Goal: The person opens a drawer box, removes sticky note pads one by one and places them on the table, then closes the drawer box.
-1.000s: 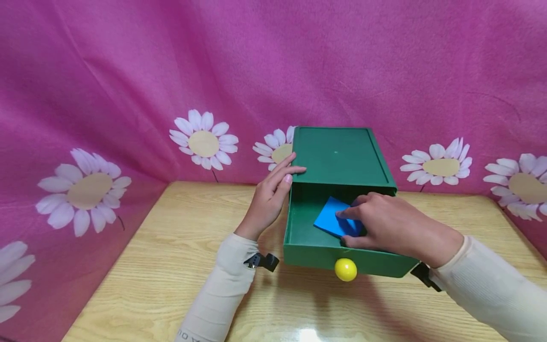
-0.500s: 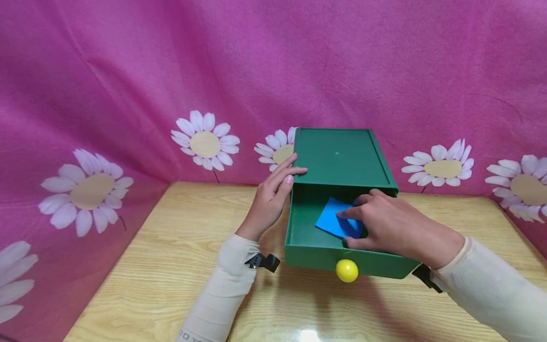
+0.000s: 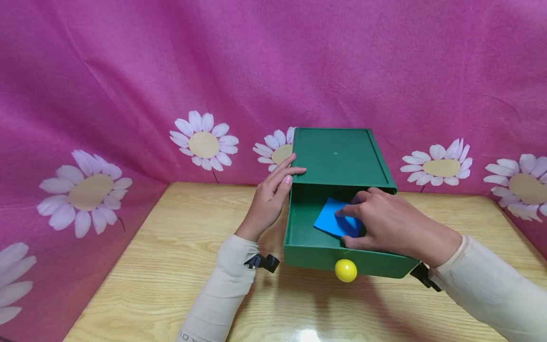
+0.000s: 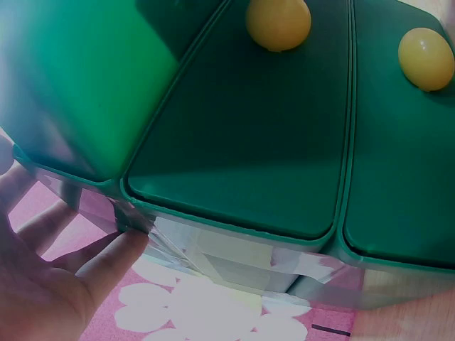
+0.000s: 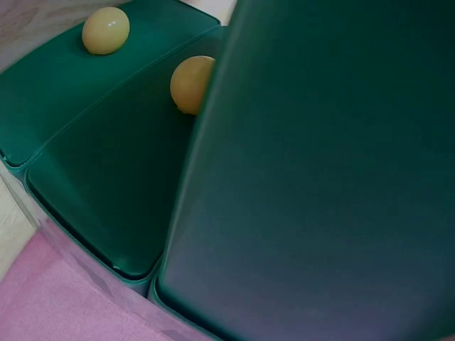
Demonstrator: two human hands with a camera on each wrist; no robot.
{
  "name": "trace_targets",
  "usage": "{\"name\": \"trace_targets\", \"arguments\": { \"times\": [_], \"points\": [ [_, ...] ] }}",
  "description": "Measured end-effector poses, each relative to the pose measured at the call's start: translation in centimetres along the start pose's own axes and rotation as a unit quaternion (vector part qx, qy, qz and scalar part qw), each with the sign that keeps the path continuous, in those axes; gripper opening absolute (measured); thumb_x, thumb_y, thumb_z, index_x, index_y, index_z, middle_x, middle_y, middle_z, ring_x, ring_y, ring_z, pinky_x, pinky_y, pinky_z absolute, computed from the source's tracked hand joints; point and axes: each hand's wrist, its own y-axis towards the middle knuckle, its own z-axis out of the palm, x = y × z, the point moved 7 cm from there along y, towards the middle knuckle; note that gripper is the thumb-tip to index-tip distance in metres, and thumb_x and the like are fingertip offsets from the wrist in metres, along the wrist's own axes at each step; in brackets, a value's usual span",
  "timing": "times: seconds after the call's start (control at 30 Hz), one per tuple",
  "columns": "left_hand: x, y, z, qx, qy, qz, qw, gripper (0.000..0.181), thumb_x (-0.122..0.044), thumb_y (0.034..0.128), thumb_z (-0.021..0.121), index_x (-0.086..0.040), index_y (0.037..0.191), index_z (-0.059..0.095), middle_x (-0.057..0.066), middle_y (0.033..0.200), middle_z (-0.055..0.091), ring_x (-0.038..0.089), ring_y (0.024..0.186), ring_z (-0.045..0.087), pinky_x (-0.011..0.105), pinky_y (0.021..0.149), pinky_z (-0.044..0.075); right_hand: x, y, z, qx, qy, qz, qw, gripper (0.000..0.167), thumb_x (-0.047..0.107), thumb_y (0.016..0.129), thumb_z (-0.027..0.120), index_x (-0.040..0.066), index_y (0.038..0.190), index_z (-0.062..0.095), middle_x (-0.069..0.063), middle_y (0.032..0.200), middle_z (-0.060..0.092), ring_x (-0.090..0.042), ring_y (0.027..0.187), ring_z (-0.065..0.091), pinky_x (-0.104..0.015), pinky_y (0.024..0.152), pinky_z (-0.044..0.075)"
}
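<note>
The top drawer [image 3: 312,255] of a green drawer unit [image 3: 342,154] is pulled out, with a yellow knob [image 3: 345,270] on its front. Inside it is a flat blue square sheet [image 3: 329,217]. My right hand [image 3: 384,225] reaches into the drawer and holds the sheet, thumb at its near edge and index fingertip on its face; the sheet's right part is hidden under the hand. My left hand [image 3: 269,202] rests with extended fingers against the unit's left side and top edge. In the left wrist view, the left hand's fingers [image 4: 117,263] touch the clear side wall.
Below the pulled-out drawer, two shut drawers show in the left wrist view: a middle drawer [image 4: 242,142] and a lower drawer [image 4: 405,163], each with a yellow knob. The unit stands on a wooden table [image 3: 171,256] against a pink flowered cloth [image 3: 239,71].
The hands, drawer and blue sheet keep nearly the same places. Only a very slight shift of the right hand and of the whole view shows.
</note>
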Motion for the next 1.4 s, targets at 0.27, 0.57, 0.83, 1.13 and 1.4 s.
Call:
{"name": "trace_targets", "arguments": {
  "times": [0.27, 0.57, 0.83, 1.13, 1.4],
  "points": [
    [-0.6, 0.3, 0.2, 0.003, 0.0, 0.006, 1.0, 0.035, -0.023, 0.1053, 0.036, -0.017, 0.131, 0.059, -0.003, 0.155, 0.033, 0.007, 0.142, 0.025, 0.037, 0.106, 0.039, -0.2, -0.4, -0.3, -0.004, 0.014, 0.005, 0.9999, 0.041, 0.042, 0.075, 0.076, 0.018, 0.109, 0.074, -0.011, 0.101, 0.067, -0.026, 0.09, 0.058, -0.038, 0.065, 0.054],
    [-3.7, 0.2, -0.4, 0.002, -0.015, -0.002, 0.9999, 0.034, -0.009, 0.1033, 0.037, -0.001, 0.129, 0.058, 0.013, 0.153, 0.034, 0.022, 0.143, 0.027, 0.04, 0.106, 0.039, -0.3, -0.5, -0.6, -0.02, 0.017, -0.005, 0.9996, 0.04, 0.043, 0.075, 0.075, 0.019, 0.107, 0.074, -0.009, 0.099, 0.066, -0.023, 0.089, 0.058, -0.034, 0.063, 0.052],
    [-0.8, 0.3, 0.1, 0.003, -0.003, 0.007, 1.0, 0.035, -0.022, 0.1051, 0.037, -0.016, 0.132, 0.058, -0.003, 0.155, 0.033, 0.009, 0.142, 0.026, 0.036, 0.104, 0.041, -0.3, -0.8, -0.7, -0.029, 0.018, -0.007, 0.9994, 0.039, 0.044, 0.075, 0.075, 0.021, 0.107, 0.075, -0.009, 0.1, 0.066, -0.022, 0.09, 0.058, -0.032, 0.06, 0.051],
    [-0.3, 0.2, 0.0, -0.001, -0.001, 0.003, 1.0, 0.036, -0.029, 0.1052, 0.036, -0.021, 0.132, 0.059, -0.006, 0.155, 0.033, 0.006, 0.142, 0.025, 0.033, 0.103, 0.042, -0.3, -0.9, -0.9, -0.039, 0.015, -0.009, 0.9991, 0.038, 0.044, 0.076, 0.074, 0.021, 0.106, 0.075, -0.01, 0.102, 0.066, -0.023, 0.091, 0.058, -0.03, 0.058, 0.05],
    [-0.2, 0.1, 0.1, 0.001, 0.002, 0.003, 1.0, 0.036, -0.03, 0.1055, 0.035, -0.021, 0.131, 0.059, -0.004, 0.155, 0.033, 0.006, 0.142, 0.025, 0.034, 0.106, 0.039, -0.3, -1.4, -1.5, -0.055, 0.03, -0.013, 0.998, 0.036, 0.042, 0.076, 0.075, 0.023, 0.106, 0.075, -0.008, 0.104, 0.066, -0.022, 0.093, 0.058, -0.03, 0.06, 0.051]
  ]
}}
